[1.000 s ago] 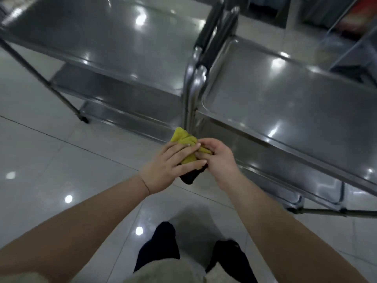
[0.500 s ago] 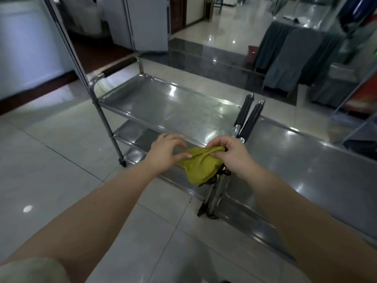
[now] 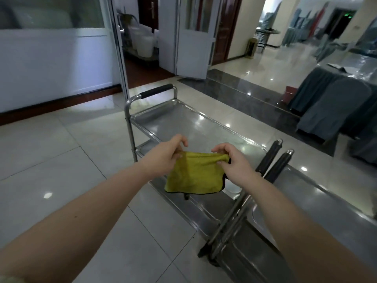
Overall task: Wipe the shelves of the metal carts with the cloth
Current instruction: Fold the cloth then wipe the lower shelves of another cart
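1. Fingers (image 3: 180, 139) of the left hand (image 3: 169, 155) pinch the top-left corner of the yellow cloth (image 3: 195, 176). Fingers (image 3: 220, 149) of the right hand (image 3: 234, 163) are clamped on its top-right corner.
2. Cloth hangs spread between both hands, over the near end of the first cart (image 3: 177, 121) at 12 o'clock. It appears to be off the metal.
3. Lower shelf (image 3: 146, 147) shows at 10 o'clock of the cloth. The second cart (image 3: 326, 201) sits at 4 o'clock, and the black handles (image 3: 271, 158) of both carts are side by side.
4. Progress: no wiping contact now, so this looks like cloth prep. Cannot tell if any shelf is already wiped — likely most shelves of both carts are left.
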Demonstrator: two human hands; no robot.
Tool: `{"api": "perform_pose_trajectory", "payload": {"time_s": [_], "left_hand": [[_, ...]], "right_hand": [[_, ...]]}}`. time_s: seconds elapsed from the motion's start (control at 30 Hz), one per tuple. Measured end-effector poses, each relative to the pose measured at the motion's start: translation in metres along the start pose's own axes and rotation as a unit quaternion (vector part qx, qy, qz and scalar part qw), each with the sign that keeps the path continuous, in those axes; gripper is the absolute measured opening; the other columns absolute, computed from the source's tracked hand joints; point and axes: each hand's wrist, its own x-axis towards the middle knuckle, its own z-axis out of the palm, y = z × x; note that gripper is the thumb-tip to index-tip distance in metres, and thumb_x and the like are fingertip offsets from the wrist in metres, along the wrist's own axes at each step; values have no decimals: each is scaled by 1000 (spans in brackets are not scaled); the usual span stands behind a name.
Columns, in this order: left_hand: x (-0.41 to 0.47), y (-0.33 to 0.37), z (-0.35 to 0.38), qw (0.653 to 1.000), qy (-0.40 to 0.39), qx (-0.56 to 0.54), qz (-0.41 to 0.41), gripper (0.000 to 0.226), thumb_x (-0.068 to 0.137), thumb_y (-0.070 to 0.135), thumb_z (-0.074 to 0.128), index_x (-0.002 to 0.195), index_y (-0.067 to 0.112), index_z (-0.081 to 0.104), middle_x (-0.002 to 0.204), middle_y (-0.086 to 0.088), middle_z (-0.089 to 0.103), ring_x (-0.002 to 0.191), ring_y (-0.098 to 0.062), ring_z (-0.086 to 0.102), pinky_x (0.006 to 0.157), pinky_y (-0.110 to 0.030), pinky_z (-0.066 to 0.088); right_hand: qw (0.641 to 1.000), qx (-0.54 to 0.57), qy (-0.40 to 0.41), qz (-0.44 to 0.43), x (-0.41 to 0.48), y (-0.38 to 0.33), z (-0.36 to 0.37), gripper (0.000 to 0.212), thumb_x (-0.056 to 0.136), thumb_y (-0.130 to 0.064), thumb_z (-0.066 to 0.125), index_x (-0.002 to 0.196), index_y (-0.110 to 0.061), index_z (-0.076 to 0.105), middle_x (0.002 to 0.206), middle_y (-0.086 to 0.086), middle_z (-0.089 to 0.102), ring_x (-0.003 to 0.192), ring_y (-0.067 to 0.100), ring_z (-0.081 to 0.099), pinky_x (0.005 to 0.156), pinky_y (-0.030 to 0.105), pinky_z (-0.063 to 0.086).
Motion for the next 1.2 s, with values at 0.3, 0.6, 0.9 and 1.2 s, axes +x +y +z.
{"api": "perform_pose_trajectory", "payload": {"time_s": [0.3,0.6,0.9,1.2], "left_hand": [[27,-83,-67,995,83,-12,-60,22,101,15,43,111,34,41,99,5,61,90,-14,58,79,-34,50],[76,-225,-190,994,90,-5,-56,29,95,16,58,103,39,43,96,15,56,94,-12,56,75,-16,41],[179,-329,-254,982,35,183,38,33,91,15,63,124,19,61,111,-1,59,102,-21,56,89,-30,42],[352,-388,-291,912,126,363,146,33,81,0,66,107,22,68,98,0,65,92,-25,59,90,-38,40]], "right_hand": [[990,-132,-11,-50,124,-26,81,22,76,-14,79,84,-20,60,87,-7,52,81,10,48,63,13,32],[990,-103,42,-85,268,-86,199,11,79,-11,76,82,-19,70,86,-2,62,86,15,55,76,28,41],[959,-188,112,-178,401,-106,248,23,84,2,63,91,-16,75,90,1,67,91,18,55,81,10,32],[905,-284,139,-284,573,-96,227,23,77,13,60,82,-9,66,87,1,60,88,27,52,80,34,41]]}}
